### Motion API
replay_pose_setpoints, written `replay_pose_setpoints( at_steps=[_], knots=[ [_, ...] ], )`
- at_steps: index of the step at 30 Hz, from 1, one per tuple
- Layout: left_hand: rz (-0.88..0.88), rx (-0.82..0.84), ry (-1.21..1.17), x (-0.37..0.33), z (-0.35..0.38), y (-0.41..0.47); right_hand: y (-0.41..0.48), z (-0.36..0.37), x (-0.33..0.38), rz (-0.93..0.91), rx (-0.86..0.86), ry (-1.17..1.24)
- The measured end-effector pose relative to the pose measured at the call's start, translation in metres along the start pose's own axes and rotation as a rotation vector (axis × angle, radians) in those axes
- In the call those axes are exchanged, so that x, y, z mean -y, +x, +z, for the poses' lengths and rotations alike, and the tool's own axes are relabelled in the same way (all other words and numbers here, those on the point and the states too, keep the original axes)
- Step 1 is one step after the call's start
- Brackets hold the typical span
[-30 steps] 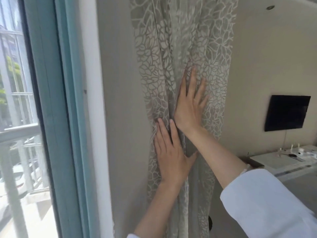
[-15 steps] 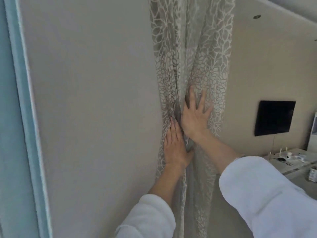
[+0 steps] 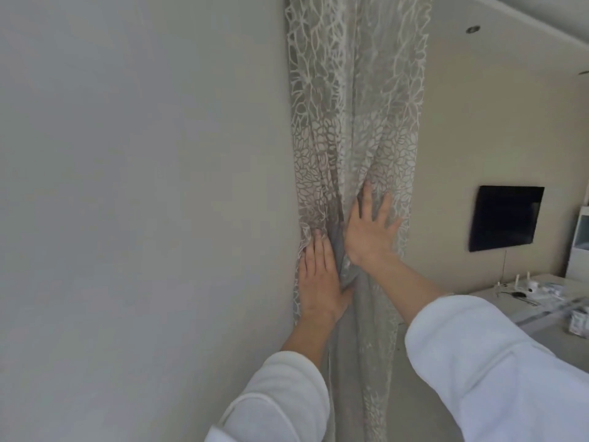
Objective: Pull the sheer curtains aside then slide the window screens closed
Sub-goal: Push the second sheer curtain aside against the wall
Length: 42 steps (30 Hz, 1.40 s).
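Pressing the bunched sheer curtain [image 3: 347, 148] against the wall [image 3: 143, 186], both hands lie flat.

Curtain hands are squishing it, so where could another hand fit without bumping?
Free: the bare wall left of the curtain, and the wall strip between the curtain and the TV. Crowded: mid-curtain, where the left hand and right hand press flat side by side, and the cluttered counter.

Curtain [image 3: 353, 138] — right of wall [image 3: 143, 186]
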State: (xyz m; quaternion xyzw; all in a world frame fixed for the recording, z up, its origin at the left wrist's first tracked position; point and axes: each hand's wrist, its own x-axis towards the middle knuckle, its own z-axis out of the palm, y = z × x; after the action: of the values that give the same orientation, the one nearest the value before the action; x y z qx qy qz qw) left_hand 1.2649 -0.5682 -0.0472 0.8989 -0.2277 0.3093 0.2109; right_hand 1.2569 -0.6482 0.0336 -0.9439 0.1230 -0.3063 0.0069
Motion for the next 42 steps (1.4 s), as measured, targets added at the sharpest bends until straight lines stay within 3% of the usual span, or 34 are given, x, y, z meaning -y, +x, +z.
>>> replay_pose_setpoints(
  at_steps=[12, 19, 33, 42],
  knots=[
    [-0.022, -0.055, 0.016, -0.002, -0.015, -0.046, -0.039, -0.019, -0.006, 0.019, -0.01, 0.092],
    [-0.05, -0.112, -0.091, -0.016, -0.046, -0.083, -0.086, -0.048, 0.001, 0.029, -0.074, 0.182],
    [-0.005, -0.096, -0.214, -0.011, -0.138, -0.213, -0.219, -0.118, 0.044, 0.034, -0.224, 0.321],
    [0.003, -0.191, -0.12, -0.009, -0.214, -0.279, -0.294, -0.164, 0.074, -0.089, -0.335, 0.409]
  ],
)
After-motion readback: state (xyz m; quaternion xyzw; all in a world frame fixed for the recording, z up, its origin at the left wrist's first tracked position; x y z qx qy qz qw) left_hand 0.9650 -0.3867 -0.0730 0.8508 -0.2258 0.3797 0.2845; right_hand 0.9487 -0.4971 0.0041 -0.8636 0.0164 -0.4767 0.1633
